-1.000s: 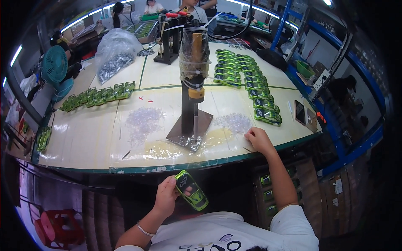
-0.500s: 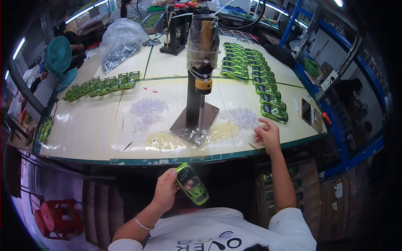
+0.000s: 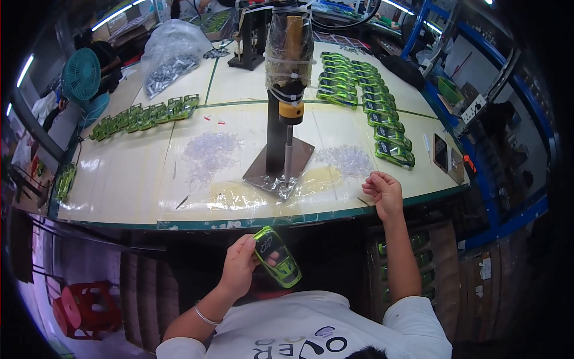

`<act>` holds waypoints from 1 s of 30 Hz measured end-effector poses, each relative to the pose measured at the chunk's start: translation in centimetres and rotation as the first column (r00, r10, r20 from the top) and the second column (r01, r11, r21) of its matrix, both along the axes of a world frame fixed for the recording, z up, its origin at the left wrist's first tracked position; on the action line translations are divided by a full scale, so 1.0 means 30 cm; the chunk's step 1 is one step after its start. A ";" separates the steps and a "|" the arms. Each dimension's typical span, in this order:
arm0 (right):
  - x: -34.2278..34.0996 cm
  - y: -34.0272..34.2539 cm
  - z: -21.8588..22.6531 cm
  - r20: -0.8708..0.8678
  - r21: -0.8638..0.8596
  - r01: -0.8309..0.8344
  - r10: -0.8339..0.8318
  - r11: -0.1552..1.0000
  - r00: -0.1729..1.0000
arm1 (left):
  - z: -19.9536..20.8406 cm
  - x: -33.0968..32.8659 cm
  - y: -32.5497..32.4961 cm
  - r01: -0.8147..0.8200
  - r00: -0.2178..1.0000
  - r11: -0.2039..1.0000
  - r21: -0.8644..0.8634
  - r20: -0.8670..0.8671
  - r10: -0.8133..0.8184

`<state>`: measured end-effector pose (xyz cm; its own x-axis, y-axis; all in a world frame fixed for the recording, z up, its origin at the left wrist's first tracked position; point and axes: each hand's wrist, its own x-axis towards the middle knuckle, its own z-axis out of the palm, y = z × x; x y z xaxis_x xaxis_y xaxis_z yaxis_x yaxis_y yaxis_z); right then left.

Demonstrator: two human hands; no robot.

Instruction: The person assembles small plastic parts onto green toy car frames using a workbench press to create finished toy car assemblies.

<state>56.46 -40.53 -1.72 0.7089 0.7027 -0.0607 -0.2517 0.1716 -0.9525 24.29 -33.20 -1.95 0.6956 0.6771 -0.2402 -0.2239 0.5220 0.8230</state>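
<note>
A translucent green toy car body shell (image 3: 284, 274) with a dark roof is gripped at its edge by my left hand (image 3: 238, 269), in front of the table's near edge. Part of the fingers shows through its clear window area. My right hand (image 3: 384, 194) is over the near right of the table, thumb and fingers pinched together. Whatever may be between those fingertips is too small to make out. Just beyond them lies a pile of small clear plastic pieces (image 3: 344, 160).
A powered driver (image 3: 291, 112) stands upright on a metal base plate (image 3: 254, 172) mid-table. Left of it is another clear pile (image 3: 209, 152). Green car bodies line the right (image 3: 391, 134) and left (image 3: 143, 116). A phone (image 3: 440, 151) lies far right; a bag of metal parts (image 3: 173, 66) sits at the back.
My right hand has drawn slightly back from the clear pile, its fingers now closer together. My left hand still holds the car body, which has shifted a little up and right.
</note>
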 end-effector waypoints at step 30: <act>-0.495 -0.017 0.117 -0.007 0.217 -0.481 0.494 0.849 0.869 | 0.128 0.047 -0.057 0.067 0.997 0.725 0.686 -0.080 -0.016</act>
